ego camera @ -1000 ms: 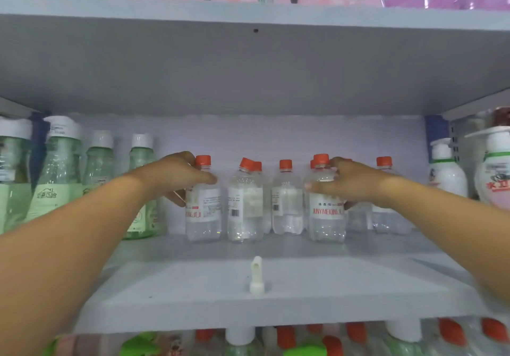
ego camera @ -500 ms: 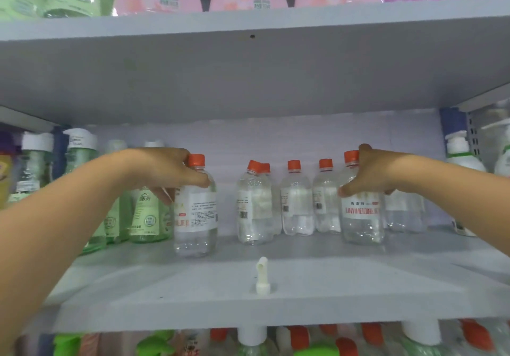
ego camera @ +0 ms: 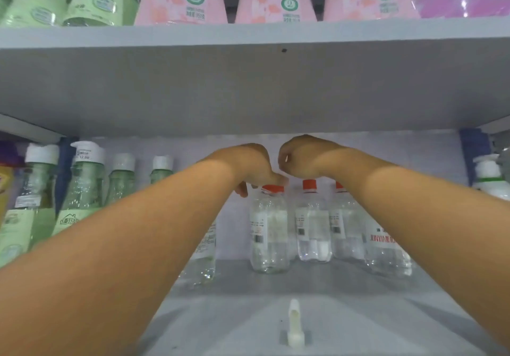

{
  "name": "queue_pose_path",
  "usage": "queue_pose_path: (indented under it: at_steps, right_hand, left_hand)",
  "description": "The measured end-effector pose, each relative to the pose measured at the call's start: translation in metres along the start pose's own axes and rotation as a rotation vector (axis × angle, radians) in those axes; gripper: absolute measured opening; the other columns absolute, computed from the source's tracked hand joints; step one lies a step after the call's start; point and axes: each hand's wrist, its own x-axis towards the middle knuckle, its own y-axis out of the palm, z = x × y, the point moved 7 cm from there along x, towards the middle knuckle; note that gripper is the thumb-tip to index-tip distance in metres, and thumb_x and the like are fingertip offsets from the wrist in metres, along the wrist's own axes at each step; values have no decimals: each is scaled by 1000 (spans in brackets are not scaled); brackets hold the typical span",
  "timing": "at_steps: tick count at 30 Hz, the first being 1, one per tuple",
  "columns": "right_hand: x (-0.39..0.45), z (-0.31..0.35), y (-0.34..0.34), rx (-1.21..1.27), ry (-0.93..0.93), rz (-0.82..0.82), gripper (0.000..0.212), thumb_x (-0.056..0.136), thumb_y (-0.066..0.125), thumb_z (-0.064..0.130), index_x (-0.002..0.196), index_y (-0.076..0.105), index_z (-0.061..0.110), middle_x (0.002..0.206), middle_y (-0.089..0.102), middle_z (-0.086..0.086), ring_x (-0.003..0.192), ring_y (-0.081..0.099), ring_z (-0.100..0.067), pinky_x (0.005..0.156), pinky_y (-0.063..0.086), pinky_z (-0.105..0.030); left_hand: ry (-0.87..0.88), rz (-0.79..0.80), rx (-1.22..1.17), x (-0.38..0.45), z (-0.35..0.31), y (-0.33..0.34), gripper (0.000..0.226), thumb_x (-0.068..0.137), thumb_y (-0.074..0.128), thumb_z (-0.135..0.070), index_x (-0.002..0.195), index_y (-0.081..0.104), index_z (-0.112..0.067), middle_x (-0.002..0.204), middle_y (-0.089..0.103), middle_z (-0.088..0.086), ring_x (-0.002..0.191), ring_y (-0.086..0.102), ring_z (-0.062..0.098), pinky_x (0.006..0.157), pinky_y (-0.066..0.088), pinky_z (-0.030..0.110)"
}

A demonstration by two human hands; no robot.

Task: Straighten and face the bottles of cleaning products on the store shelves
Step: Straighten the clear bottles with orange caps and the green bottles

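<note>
A: Item one, fingers. State?

B: Left hand (ego camera: 248,166): fingers (ego camera: 277,179) curled down onto the red cap of a clear bottle (ego camera: 269,228) at mid-shelf, holding it by the top. Right hand (ego camera: 302,156): knuckles bent, fingers turned away behind the hand; whether they grip anything, I cannot tell.

A: Item two, stock nearby?

B: A row of clear red-capped bottles (ego camera: 313,225) toward the back of the shelf (ego camera: 248,308), just beside one another. Several show barcodes rather than fronts. One bottle (ego camera: 386,245) under the right forearm shows red lettering. Another (ego camera: 205,256) stands forward, partly hidden by the left forearm.

A: Outlying?

B: Green bottles (ego camera: 82,190) toward the shelf's left edge, a white pump bottle (ego camera: 488,176) at the right edge, a small white clip (ego camera: 294,325) at the front edge.

A: Step in hand?

B: Likely turning the held bottle label-forward. Next move calls for a twist about the cap, keeping it upright, then drawing the row level toward the front edge.
</note>
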Motion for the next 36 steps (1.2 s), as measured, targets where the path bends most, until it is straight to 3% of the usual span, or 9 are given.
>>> queue_pose_path:
  at_steps: [5, 9, 13, 16, 19, 22, 26, 30, 36]
  right_hand:
    - [29, -7, 29, -37, 41, 123, 32, 103, 54, 39, 122, 69, 18, 122, 66, -2, 110, 65, -25, 98, 55, -38]
    - [42, 0, 46, 2, 49, 189, 32, 100, 57, 41, 91, 66, 11, 82, 64, -4, 73, 60, -23, 70, 51, -31]
    - [43, 6, 62, -2, 17, 175, 38, 102, 53, 41, 97, 69, 6, 86, 69, -8, 68, 58, -21, 59, 44, -27]
    - [40, 6, 68, 25, 18, 172, 38, 103, 53, 37, 108, 72, 5, 95, 74, -11, 71, 61, -23, 62, 48, -27]
    - [39, 1, 68, 142, 31, 135, 36, 101, 56, 35, 109, 72, 4, 80, 69, -8, 61, 59, -21, 62, 49, -26]
    - [37, -4, 70, 203, 53, 103, 38, 101, 56, 35, 109, 72, 1, 75, 67, -9, 63, 61, -24, 69, 51, -28]
    - [33, -5, 69, 240, 51, 100, 36, 102, 56, 32, 113, 73, 2, 89, 71, -12, 74, 62, -24, 80, 54, -31]
    - [29, -1, 68, 296, 14, 141, 30, 105, 52, 18, 126, 71, 11, 122, 69, -8, 99, 66, -27, 88, 53, -33]
    - [35, -6, 72, 358, 75, 16, 35, 99, 62, 41, 93, 69, 8, 81, 63, -4, 80, 66, -25, 72, 55, -31]
  left_hand:
    - [-69, 131, -60, 26, 8, 8, 41, 87, 78, -48, 96, 71, -9, 105, 76, 0, 84, 79, 18, 87, 63, 32]
    - [-123, 165, -44, 28, 16, 8, 34, 98, 70, -34, 114, 71, -3, 119, 73, 4, 98, 77, 19, 96, 59, 32]
    - [-178, 146, 49, 33, 26, 16, 32, 103, 62, -28, 121, 67, -2, 128, 69, 7, 105, 75, 22, 103, 55, 38]
    - [-207, 104, 143, 38, 31, 24, 33, 103, 59, -27, 124, 65, -3, 122, 68, 9, 97, 74, 26, 98, 57, 35]
    - [-171, -1, 265, 43, 30, 28, 29, 103, 57, -33, 111, 65, -7, 105, 65, 5, 81, 64, 23, 83, 53, 30]
    - [-163, -28, 203, 50, 33, 30, 31, 104, 57, -35, 106, 67, -6, 107, 68, 8, 87, 68, 25, 89, 56, 33]
    - [-146, 61, 10, 58, 37, 32, 17, 97, 57, -6, 99, 74, -4, 96, 70, 11, 84, 69, 23, 87, 62, 36]
    - [-170, 3, 162, 63, 39, 37, 30, 100, 56, -8, 71, 57, -11, 76, 60, 4, 60, 53, 14, 67, 51, 28]
    - [-210, -168, 117, 58, 44, 35, 26, 97, 64, -18, 74, 56, -8, 73, 57, 4, 63, 55, 18, 70, 50, 32]
